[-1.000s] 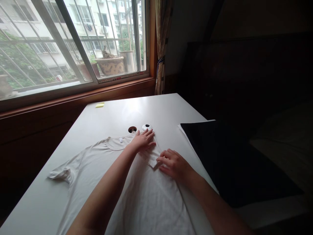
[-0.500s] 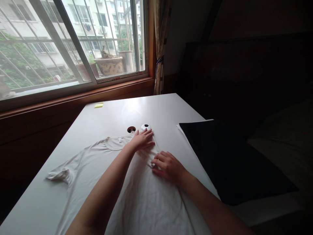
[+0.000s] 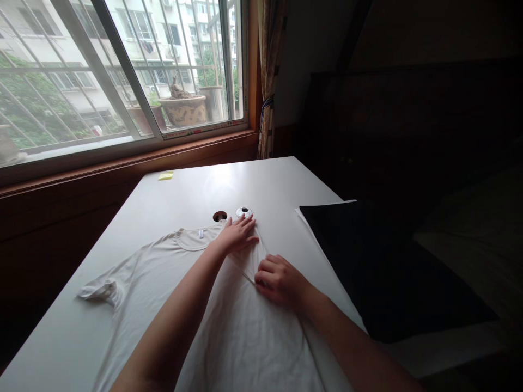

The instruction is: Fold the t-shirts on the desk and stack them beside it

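Observation:
A white T-shirt (image 3: pixel 163 277) lies spread on the white table (image 3: pixel 269 185), its neckline and label toward the far side. The sleeve on the left sticks out, bunched at its cuff. My left hand (image 3: pixel 239 234) rests flat on the right shoulder of the shirt, fingers spread. Closer to me and to the right, my right hand (image 3: pixel 281 280) is closed on the fabric, pinching the edge of the sleeve, which is folded in over the body. My left forearm covers part of the shirt's middle.
A round cable hole (image 3: pixel 219 216) and its loose ring cover (image 3: pixel 244 212) lie just past the collar. A yellow sticky note (image 3: pixel 165 176) is near the far left corner. Dark folded cloth (image 3: pixel 384 267) hangs over the right edge. Behind stands a barred window (image 3: pixel 122 71).
The fingers of my right hand have closed on the sleeve fabric and drawn slightly toward the right. My left hand has stayed in place.

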Motion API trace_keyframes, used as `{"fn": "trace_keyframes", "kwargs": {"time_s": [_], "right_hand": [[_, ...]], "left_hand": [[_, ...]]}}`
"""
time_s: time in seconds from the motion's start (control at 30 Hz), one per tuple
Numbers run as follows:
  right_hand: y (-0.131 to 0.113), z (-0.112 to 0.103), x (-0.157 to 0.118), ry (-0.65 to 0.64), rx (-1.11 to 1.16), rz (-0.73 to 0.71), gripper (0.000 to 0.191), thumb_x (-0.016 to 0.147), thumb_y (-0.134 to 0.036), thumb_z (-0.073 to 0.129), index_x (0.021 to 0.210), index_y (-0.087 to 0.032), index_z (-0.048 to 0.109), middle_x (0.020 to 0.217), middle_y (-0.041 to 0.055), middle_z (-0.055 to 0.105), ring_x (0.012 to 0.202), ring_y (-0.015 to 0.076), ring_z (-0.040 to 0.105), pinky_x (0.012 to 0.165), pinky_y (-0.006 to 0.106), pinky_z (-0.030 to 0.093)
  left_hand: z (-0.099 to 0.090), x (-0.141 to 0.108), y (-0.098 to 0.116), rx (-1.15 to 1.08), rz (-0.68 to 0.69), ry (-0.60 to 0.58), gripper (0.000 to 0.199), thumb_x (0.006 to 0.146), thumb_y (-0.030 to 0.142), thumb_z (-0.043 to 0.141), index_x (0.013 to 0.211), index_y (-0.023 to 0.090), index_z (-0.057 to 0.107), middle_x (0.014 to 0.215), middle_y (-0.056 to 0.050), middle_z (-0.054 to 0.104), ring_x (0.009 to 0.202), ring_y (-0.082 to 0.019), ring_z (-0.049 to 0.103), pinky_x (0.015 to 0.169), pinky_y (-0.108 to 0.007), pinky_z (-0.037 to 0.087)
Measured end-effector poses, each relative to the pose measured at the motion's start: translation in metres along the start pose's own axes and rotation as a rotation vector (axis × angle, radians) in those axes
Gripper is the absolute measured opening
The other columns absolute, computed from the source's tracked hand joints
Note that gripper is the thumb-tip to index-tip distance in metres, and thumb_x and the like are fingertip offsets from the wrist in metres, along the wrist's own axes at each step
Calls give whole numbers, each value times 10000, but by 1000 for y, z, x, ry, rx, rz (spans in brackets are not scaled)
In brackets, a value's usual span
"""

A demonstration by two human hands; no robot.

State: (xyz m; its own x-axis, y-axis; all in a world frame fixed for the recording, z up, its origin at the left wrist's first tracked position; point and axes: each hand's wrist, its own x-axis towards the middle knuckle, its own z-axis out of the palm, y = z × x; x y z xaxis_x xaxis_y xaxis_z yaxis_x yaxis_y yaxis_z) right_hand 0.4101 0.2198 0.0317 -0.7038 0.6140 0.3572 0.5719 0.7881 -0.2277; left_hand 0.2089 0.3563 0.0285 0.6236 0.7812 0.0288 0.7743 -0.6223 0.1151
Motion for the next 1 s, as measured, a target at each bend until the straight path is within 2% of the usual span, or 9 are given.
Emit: {"fn": "trace_keyframes", "kwargs": {"time_s": [0.13, 0.3, 0.4, 0.47, 0.6, 0.77, 0.9, 1.0], "right_hand": [[4, -2, -2, 51, 93, 32, 70, 959, -259, 653, 951, -220, 710, 928, 53, 686, 898, 218, 589, 837, 375, 457], [16, -3, -7, 132, 70, 192, 194, 975, -152, 582, 1119, -227, 686, 1051, 81, 680, 992, 240, 594, 905, 403, 490], [21, -4, -11, 109, 52, 254, 132, 964, -147, 602, 1015, -233, 688, 997, 64, 661, 958, 228, 605, 888, 384, 505], [23, -4, -12, 88, 60, 267, 89, 946, -150, 631, 928, -227, 673, 952, 53, 640, 922, 216, 606, 859, 363, 509], [23, -5, -13, 68, 77, 265, 60, 917, -176, 689, 887, -220, 661, 927, 40, 624, 898, 206, 599, 845, 348, 500], [24, -6, -13, 62, 95, 277, 56, 917, -182, 703, 896, -215, 663, 934, 38, 627, 905, 205, 591, 844, 346, 494], [24, -6, -13, 63, 104, 275, 53, 921, -179, 700, 911, -216, 664, 950, 38, 626, 911, 203, 595, 842, 344, 496], [25, -5, -13, 67, 116, 263, 41, 933, -185, 685, 916, -218, 668, 944, 37, 626, 897, 199, 597, 837, 344, 498]], "left_hand": [[1, -9, 3, 26, -48, 90, 647, 1057, 516, 362, 1623, 223, 256, 1711, -117, 218, 1577, -337, 186, 1216, -628, 262], [2, -32, 4, 44, -28, 123, 596, 1077, 460, 301, 1623, 223, 269, 1704, -84, 254, 1587, -300, 156, 1245, -595, 226], [5, -47, 0, 55, 28, 86, 584, 1075, 486, 291, 1614, 262, 304, 1695, -50, 282, 1582, -295, 180, 1259, -594, 182], [6, -52, -5, 64, 4, 56, 574, 1074, 490, 282, 1614, 294, 303, 1688, -36, 302, 1579, -298, 194, 1250, -615, 194], [6, -55, -18, 82, -78, 46, 560, 1069, 472, 296, 1610, 332, 302, 1678, -35, 325, 1571, -325, 214, 1203, -676, 257], [0, -55, -26, 115, -126, 108, 529, 1058, 324, 308, 1580, 279, 383, 1674, -77, 332, 1565, -335, 232, 1214, -696, 209], [-10, -54, -14, 133, -108, 178, 532, 1031, 222, 325, 1553, 201, 426, 1670, -97, 342, 1577, -297, 205, 1272, -604, 142], [-10, -54, 7, 90, 52, 181, 509, 1050, 260, 318, 1539, 202, 447, 1644, -69, 403, 1570, -251, 236, 1288, -503, 185]]}}
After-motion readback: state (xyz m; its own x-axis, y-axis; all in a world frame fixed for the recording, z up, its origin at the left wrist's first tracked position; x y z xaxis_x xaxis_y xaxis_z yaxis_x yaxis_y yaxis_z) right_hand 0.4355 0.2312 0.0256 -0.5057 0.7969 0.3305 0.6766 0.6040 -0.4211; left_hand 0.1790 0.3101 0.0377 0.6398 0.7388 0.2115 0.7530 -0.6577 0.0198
